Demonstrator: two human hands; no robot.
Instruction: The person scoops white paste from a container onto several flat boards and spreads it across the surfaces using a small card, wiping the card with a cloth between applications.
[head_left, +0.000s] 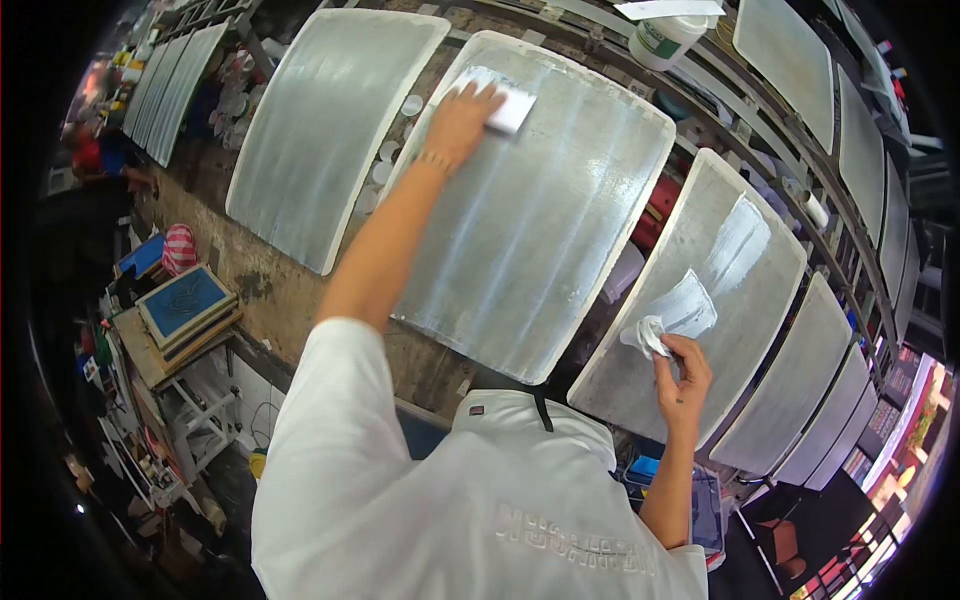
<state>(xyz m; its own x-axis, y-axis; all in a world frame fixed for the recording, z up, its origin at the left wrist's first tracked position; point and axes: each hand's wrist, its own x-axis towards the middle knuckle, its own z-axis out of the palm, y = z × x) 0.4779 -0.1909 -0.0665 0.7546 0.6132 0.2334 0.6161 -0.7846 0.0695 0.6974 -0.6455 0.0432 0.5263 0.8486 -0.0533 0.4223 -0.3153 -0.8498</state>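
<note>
With my left hand [462, 125] I press a white rectangular pad [513, 108] against the upper left of a large grey panel [530, 220], and my fingers lie over its left side. Faint whitish stripes run down this panel. To the right, my right hand [684, 382] pinches a crumpled white cloth [650, 337], which touches the neighbouring grey panel [745, 290]. Wet-looking white smears [688, 305] mark that panel beside and above the cloth.
Another grey panel [335, 125] lies to the left, and several more stretch away rightward. A white tub [665, 42] stands at the back on metal rails. Blue-faced framed screens [185, 303] are stacked at the lower left. A person [90, 150] is at the far left.
</note>
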